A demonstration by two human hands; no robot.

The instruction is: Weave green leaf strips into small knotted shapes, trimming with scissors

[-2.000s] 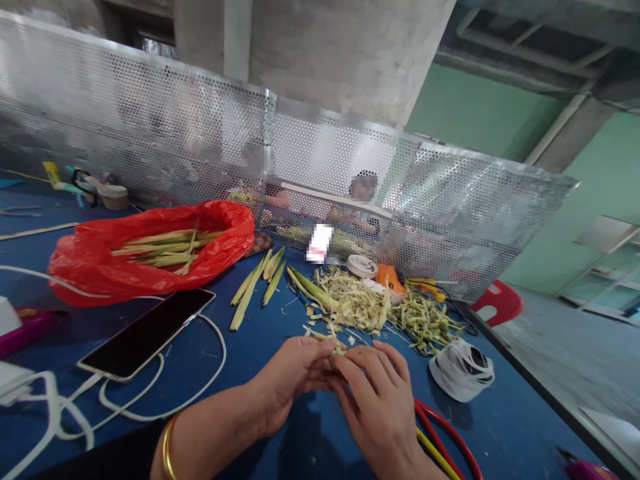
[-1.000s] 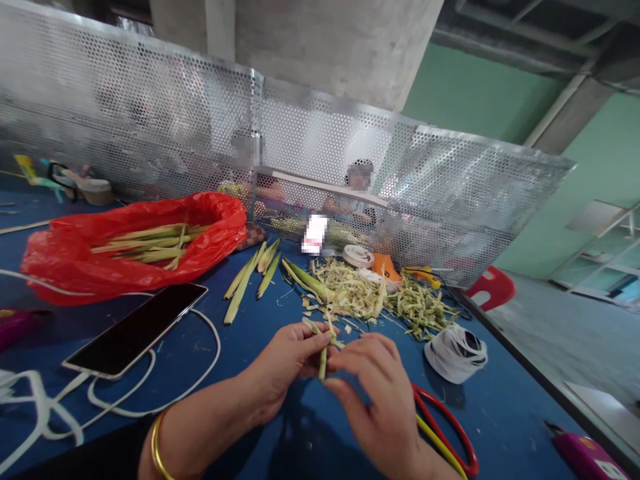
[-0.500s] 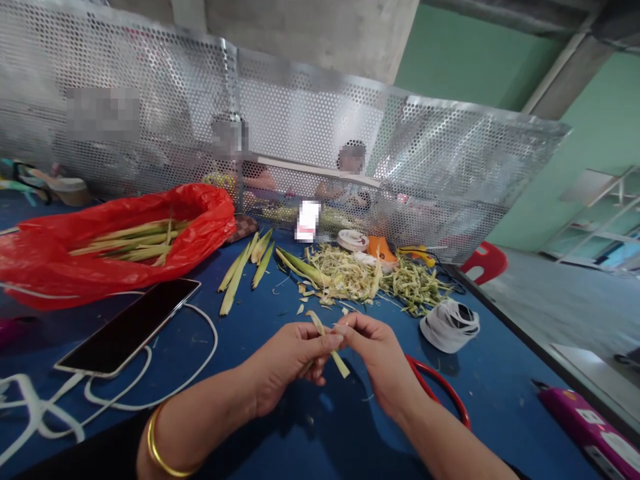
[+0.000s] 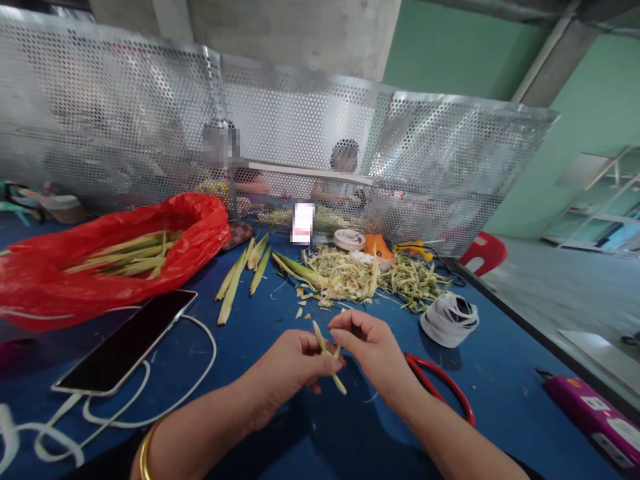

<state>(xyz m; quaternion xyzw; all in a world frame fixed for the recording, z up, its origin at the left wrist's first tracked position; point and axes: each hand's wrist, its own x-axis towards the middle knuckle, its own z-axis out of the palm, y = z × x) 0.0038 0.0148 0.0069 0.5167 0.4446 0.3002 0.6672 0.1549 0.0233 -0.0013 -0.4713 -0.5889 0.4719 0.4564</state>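
Over the near middle of the table, my left hand point(image 4: 303, 360) pinches a pale green leaf strip point(image 4: 341, 385) between thumb and fingers. One end of the strip points up past the thumb and the other sticks out below it. Just to the right, my right hand point(image 4: 367, 343) has its thumb and forefinger closed on a thin side piece of the same strip, which rises from the left thumb. Beyond both hands lies a heap of shredded and knotted leaf pieces point(image 4: 345, 273). Several long whole leaves point(image 4: 234, 287) rest left of that heap.
A red plastic bag point(image 4: 115, 287) of leaves and a phone point(image 4: 130, 343) with a white cable lie left. On the right are a white ribbon roll point(image 4: 449, 320), a red looped handle point(image 4: 453, 390) partly under my forearm, and a purple power strip point(image 4: 587, 413). A perforated metal screen point(image 4: 300, 120) stands behind.
My right hand has moved slightly away from the left, drawing up a side piece of the strip. The strip now looks crossed or folded at my left thumb. The camera view has shifted slightly.
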